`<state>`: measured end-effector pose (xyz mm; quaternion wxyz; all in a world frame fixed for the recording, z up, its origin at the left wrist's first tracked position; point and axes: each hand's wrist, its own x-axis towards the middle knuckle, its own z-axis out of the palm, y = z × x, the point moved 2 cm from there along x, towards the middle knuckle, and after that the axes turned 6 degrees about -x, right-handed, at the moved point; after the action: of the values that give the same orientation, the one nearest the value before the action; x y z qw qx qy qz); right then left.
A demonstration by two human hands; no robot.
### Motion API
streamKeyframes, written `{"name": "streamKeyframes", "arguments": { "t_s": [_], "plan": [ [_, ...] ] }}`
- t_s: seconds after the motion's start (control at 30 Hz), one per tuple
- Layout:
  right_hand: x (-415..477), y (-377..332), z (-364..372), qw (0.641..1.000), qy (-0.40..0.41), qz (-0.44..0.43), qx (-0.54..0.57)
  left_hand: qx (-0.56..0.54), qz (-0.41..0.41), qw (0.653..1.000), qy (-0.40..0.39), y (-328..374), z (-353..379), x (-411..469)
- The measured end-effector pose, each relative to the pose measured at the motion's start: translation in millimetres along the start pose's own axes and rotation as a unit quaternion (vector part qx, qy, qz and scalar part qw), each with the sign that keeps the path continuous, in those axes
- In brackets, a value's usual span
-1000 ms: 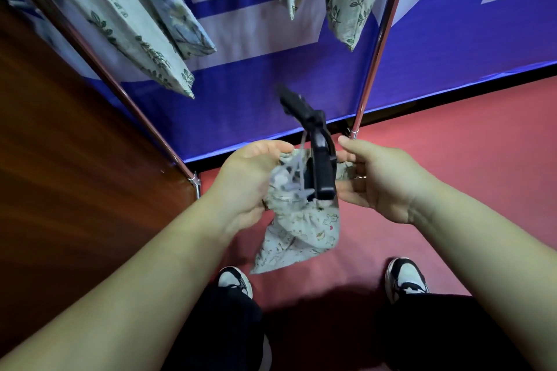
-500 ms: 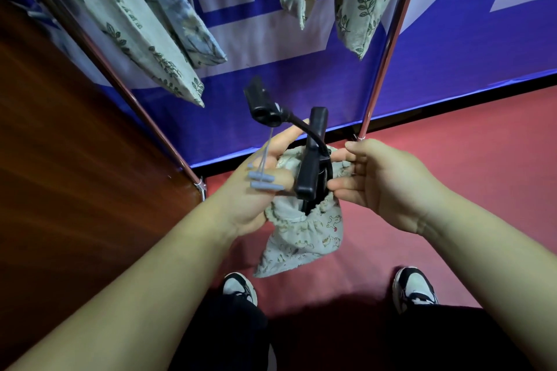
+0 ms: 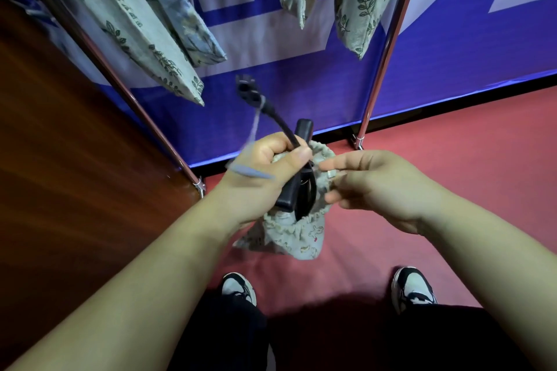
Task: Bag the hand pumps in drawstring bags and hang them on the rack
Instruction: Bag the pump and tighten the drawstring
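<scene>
A: Left hand is gripping the black hand pump, half sunk in the drawstring bag.
B: Right hand is pinching the bag's rim, held above the red floor.

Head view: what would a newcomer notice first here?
At centre, the left hand grips a black pump half sunk in a small printed bag, its hose sticking up. The right hand pinches the bag's rim. Above, more printed bags hang from a metal rack.
</scene>
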<state>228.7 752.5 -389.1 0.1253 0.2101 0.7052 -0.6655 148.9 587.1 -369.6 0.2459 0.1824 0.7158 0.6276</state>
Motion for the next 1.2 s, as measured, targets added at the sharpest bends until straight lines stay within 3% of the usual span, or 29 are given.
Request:
{"name": "streamKeyframes", "arguments": {
  "t_s": [0.13, 0.37, 0.57, 0.8, 1.2],
  "plan": [
    [1.2, -3.5, -13.8, 0.994, 0.065, -0.055, -0.069, -0.057, -0.019, 0.996, 0.060, -6.7, -8.4, 2.6],
    [4.8, -1.7, -29.3, 0.987, 0.097, -0.078, -0.106, -0.098, -0.044, 0.991, 0.082, -5.8, -9.7, 3.1],
    [14.9, 11.3, -37.3, 0.979, 0.139, -0.037, -0.142, -0.131, -0.037, 0.987, 0.086, -5.8, -13.5, 4.7],
    [20.1, 21.5, -30.4, 0.993, 0.077, 0.058, -0.067, -0.151, -0.034, 0.985, 0.081, -3.4, -11.4, 2.5],
    [17.3, 14.3, -35.4, 0.999, 0.028, 0.038, 0.021, -0.167, -0.038, 0.980, 0.102, -4.9, -14.2, 4.5]
  ]
}}
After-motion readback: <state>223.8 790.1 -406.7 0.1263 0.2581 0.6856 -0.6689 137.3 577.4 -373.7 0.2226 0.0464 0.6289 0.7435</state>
